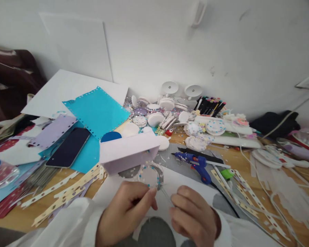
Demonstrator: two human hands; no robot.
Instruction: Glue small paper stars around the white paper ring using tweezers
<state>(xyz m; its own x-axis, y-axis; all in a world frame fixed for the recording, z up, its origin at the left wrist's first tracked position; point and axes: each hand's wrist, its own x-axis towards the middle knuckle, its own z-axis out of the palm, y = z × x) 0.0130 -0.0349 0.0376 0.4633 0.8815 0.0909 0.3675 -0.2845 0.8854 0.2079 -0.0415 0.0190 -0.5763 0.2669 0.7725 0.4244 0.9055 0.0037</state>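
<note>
My left hand [126, 212] pinches the lower edge of a clear round disc [150, 175] rimmed with small blue and white dots, held just above a white sheet [180, 180]. My right hand [194, 214] is curled beside it, fingers pressed together near a thin clear strip [167, 195] that runs from the disc. What the right fingers grip is too small to make out. Both wrists wear white sleeves.
A pale lilac folded card box [127, 151] sits just behind the disc. A blue glue gun [195, 164] lies to the right. A dark phone [68, 147], turquoise punched paper [98, 111], punched paper strips [67, 192], stacked decorated discs [203, 132] and markers [211, 106] crowd the wooden table.
</note>
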